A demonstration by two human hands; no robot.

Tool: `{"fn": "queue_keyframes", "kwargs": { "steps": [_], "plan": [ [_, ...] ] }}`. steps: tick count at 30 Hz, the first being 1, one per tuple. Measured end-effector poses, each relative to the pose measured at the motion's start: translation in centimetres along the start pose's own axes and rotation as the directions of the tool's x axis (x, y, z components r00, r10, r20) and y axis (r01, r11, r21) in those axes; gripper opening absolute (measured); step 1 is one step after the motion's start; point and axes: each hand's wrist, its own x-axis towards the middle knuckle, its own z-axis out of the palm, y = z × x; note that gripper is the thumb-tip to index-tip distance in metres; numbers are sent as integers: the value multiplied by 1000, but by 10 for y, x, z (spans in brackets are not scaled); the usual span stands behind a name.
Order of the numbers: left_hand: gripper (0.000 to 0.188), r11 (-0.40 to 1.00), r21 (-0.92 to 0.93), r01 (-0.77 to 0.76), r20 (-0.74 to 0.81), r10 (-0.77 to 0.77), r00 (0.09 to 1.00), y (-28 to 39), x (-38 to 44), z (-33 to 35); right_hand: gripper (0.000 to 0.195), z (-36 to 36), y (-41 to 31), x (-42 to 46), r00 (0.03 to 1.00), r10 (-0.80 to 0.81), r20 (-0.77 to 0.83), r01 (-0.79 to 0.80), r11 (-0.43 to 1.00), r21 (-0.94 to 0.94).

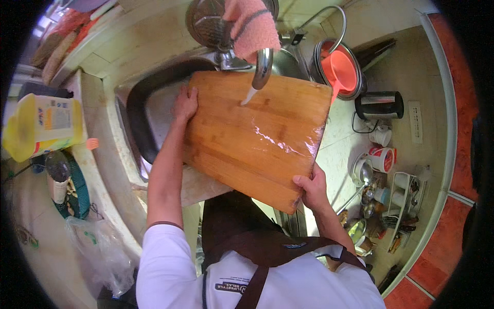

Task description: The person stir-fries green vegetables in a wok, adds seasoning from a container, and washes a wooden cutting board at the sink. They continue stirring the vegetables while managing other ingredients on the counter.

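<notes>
A wooden cutting board is held tilted over the sink and partly covers it. My left hand grips the board's left edge near its far corner. At the near right corner, my right hand has its thumb on the top face; its other fingers are mostly hidden beneath. The curved metal faucet hangs above the board, and a stream of water falls onto the wood. Wet, shiny patches show on the board's right half. A pink cloth drapes over the faucet.
Right of the sink are stacked metal basins with a red plastic dipper, an electric kettle, a ladle and a utensil rack. A yellow-capped jug, a green basket and a clear plastic bag are at left.
</notes>
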Motion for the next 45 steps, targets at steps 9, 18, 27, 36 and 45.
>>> {"fn": "queue_keyframes", "kwargs": {
  "steps": [9,18,27,36,45],
  "plan": [
    [53,902,14,-431,-33,431,902,180,-130,23,35,23,37,51,996,-4,-92,3,1000,-8],
    [57,837,-57,-545,208,544,813,176,-271,-36,34,32,37,69,999,-6,35,5,999,39],
    [65,946,254,202,-163,-164,973,-27,-149,-47,53,8,19,39,995,93,-27,-80,948,309],
    [73,987,161,3,195,-35,980,45,-155,-55,57,-4,8,26,986,166,-5,-159,956,245],
    [83,940,308,-148,-25,163,986,112,-102,-5,56,-17,13,13,982,183,-45,-174,972,158]
  ]
}}
